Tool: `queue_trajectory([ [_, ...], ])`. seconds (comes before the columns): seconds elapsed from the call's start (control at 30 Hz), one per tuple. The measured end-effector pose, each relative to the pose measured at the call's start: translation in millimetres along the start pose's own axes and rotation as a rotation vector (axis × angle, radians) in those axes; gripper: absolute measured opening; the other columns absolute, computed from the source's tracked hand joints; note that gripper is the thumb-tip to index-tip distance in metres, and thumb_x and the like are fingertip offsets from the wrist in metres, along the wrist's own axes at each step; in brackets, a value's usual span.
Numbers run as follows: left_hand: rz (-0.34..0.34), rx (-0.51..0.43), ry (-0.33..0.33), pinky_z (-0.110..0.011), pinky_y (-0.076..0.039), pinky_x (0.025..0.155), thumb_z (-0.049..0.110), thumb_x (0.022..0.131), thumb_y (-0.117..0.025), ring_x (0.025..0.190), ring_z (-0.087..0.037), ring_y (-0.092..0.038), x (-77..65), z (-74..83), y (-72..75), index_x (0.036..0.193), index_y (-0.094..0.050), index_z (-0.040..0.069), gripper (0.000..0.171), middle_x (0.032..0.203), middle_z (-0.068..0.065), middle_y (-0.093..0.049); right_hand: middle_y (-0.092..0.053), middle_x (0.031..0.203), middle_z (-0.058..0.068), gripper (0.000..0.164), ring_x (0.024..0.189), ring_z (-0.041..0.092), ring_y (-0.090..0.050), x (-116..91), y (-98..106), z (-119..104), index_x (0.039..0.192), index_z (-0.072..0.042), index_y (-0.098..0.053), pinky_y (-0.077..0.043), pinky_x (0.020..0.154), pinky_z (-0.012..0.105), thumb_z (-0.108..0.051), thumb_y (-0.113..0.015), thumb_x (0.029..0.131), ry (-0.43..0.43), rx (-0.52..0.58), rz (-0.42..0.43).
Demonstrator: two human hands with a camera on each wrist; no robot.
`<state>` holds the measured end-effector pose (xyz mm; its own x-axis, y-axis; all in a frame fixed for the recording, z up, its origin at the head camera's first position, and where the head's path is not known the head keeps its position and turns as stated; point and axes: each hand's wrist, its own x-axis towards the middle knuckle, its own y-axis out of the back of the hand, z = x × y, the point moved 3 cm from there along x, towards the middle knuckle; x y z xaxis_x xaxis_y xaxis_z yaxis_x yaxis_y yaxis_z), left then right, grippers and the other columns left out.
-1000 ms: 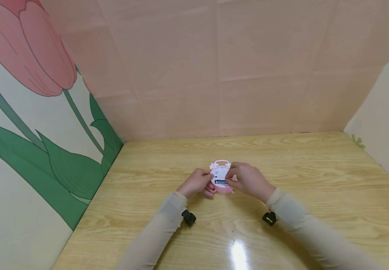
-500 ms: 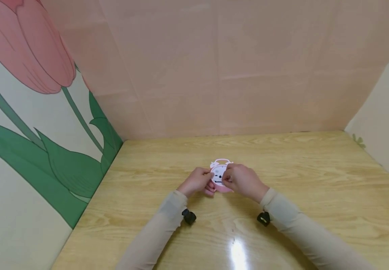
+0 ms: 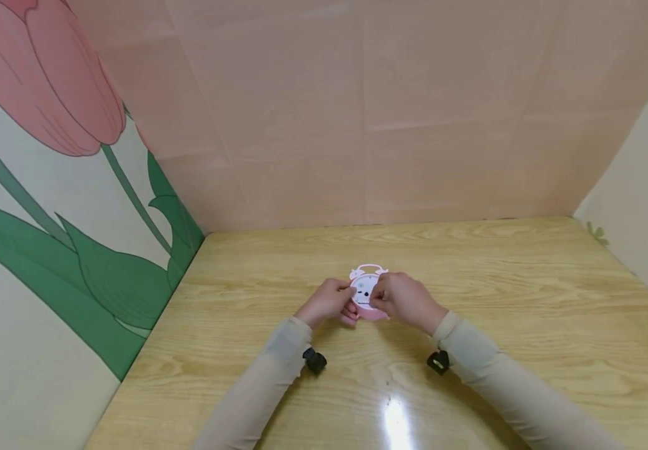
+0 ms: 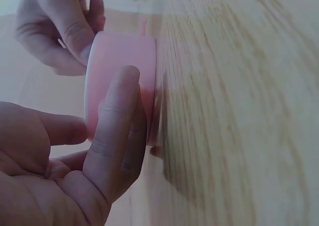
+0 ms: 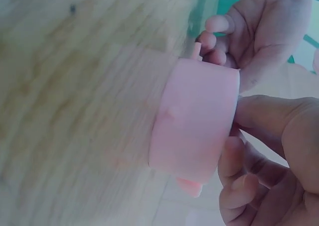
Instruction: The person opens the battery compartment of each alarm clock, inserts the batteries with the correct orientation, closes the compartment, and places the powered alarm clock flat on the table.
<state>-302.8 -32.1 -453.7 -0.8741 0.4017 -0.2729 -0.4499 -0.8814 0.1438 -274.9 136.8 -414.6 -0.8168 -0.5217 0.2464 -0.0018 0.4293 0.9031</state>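
A pink alarm clock [image 3: 373,314] lies face down on the wooden table, its white back up and its white handle away from me. My left hand [image 3: 328,302] grips its left edge, thumb on the back and fingers along the pink side [image 4: 119,52]. Over the right part of the back, my right hand [image 3: 408,303] has its thumb and curled fingers together at the battery compartment, pinching the small white battery cover, mostly hidden by the fingers. Only a thin dark line of the compartment shows. In the right wrist view, the right thumb [image 5: 269,116] meets the clock's back edge.
The wooden table [image 3: 526,281] runs back to a pink-beige covered wall [image 3: 301,125]. A wall with a tulip picture [image 3: 65,94] borders the left side, and a pale wall stands at the right. Black wrist cameras [image 3: 315,362] sit under both forearms.
My right hand has moved slightly left over the clock's back. The dark battery compartment, with a battery showing before, has been covered down to a thin line. My left hand keeps its grip.
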Motion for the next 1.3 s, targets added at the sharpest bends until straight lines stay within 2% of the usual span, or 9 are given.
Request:
queue_trajectory([
  [0.3, -0.005, 0.014, -0.019, -0.037, -0.066, 0.061, 0.007, 0.104, -0.047, 0.058, -0.018, -0.065, -1.9, 1.3, 0.2, 0.104, -0.063, -0.010, 0.024, 0.069, -0.012, -0.060, -0.066, 0.084, -0.003, 0.004, 0.073, 0.008, -0.057, 1.4, -0.9, 0.7, 0.089, -0.009, -0.079, -0.054, 0.062, 0.024, -0.009, -0.077, 0.086, 0.086, -0.022, -0.016],
  [0.5, -0.023, 0.026, -0.011, -0.035, -0.066, 0.061, 0.007, 0.099, -0.057, 0.058, -0.017, -0.066, -2.5, -0.9, 0.1, 0.108, -0.065, -0.006, 0.018, 0.071, -0.012, -0.063, -0.066, 0.089, -0.002, 0.004, 0.077, 0.011, -0.062, 0.3, -1.4, 0.3, 0.091, -0.010, -0.078, -0.059, 0.066, 0.030, -0.010, -0.077, 0.087, 0.132, -0.088, -0.022],
  [0.7, -0.021, 0.008, -0.002, -0.035, -0.066, 0.061, 0.007, 0.099, -0.057, 0.059, -0.017, -0.067, -1.9, -1.3, 0.3, 0.106, -0.064, -0.007, 0.017, 0.071, -0.012, -0.063, -0.066, 0.095, 0.000, 0.005, 0.078, 0.011, -0.062, -0.7, -2.7, -2.0, 0.095, -0.009, -0.076, -0.060, 0.067, 0.029, -0.010, -0.075, 0.089, 0.141, -0.143, -0.043],
  [0.9, -0.037, -0.006, -0.007, -0.036, -0.066, 0.063, 0.007, 0.100, -0.057, 0.060, -0.018, -0.066, -1.3, 0.4, 1.8, 0.106, -0.064, -0.007, 0.017, 0.071, -0.012, -0.062, -0.066, 0.099, 0.004, 0.007, 0.085, 0.014, -0.065, -0.8, -0.7, -3.0, 0.096, -0.006, -0.076, -0.061, 0.073, 0.030, -0.006, -0.074, 0.090, 0.136, -0.085, -0.043],
  [1.1, -0.041, -0.010, -0.010, -0.037, -0.066, 0.063, 0.007, 0.099, -0.058, 0.059, -0.018, -0.067, -0.5, 1.0, 2.4, 0.103, -0.064, -0.005, 0.014, 0.070, -0.012, -0.063, -0.062, 0.091, 0.000, 0.007, 0.078, 0.011, -0.059, 0.8, -0.3, -0.6, 0.094, -0.005, -0.076, -0.058, 0.070, 0.028, -0.002, -0.074, 0.088, 0.147, -0.032, -0.034],
  [1.13, -0.041, -0.010, -0.008, -0.037, -0.066, 0.063, 0.007, 0.099, -0.059, 0.059, -0.018, -0.067, -0.8, 1.4, 2.2, 0.103, -0.064, -0.005, 0.014, 0.071, -0.012, -0.063, -0.063, 0.089, 0.000, 0.007, 0.078, 0.011, -0.059, 1.4, -0.6, 0.4, 0.092, -0.005, -0.077, -0.058, 0.069, 0.027, -0.001, -0.074, 0.088, 0.135, -0.012, -0.030],
  [1.2, -0.041, -0.007, -0.003, -0.037, -0.066, 0.063, 0.007, 0.099, -0.059, 0.059, -0.018, -0.067, -1.8, 2.2, 1.7, 0.102, -0.065, -0.005, 0.013, 0.071, -0.012, -0.063, -0.065, 0.083, 0.000, 0.004, 0.075, 0.011, -0.058, 3.1, -0.9, 3.8, 0.089, -0.004, -0.076, -0.056, 0.064, 0.026, -0.001, -0.075, 0.086, 0.054, 0.067, -0.033],
  [1.23, -0.038, -0.005, -0.002, -0.037, -0.066, 0.063, 0.007, 0.099, -0.060, 0.059, -0.018, -0.067, -2.3, 2.7, 1.5, 0.102, -0.065, -0.005, 0.013, 0.070, -0.013, -0.064, -0.065, 0.080, 0.000, 0.004, 0.073, 0.011, -0.058, 4.0, -1.0, 6.3, 0.089, -0.003, -0.075, -0.055, 0.062, 0.025, -0.002, -0.076, 0.085, -0.016, 0.114, -0.041],
  [1.3, -0.032, 0.003, 0.003, -0.038, -0.066, 0.063, 0.007, 0.098, -0.061, 0.058, -0.018, -0.067, -3.2, 3.7, 1.2, 0.102, -0.065, -0.004, 0.013, 0.070, -0.013, -0.064, -0.064, 0.078, 0.004, 0.017, 0.070, 0.015, -0.056, 5.8, -1.3, 12.4, 0.096, 0.001, -0.071, -0.051, 0.058, 0.026, -0.005, -0.078, 0.083, -0.202, 0.233, -0.055],
])
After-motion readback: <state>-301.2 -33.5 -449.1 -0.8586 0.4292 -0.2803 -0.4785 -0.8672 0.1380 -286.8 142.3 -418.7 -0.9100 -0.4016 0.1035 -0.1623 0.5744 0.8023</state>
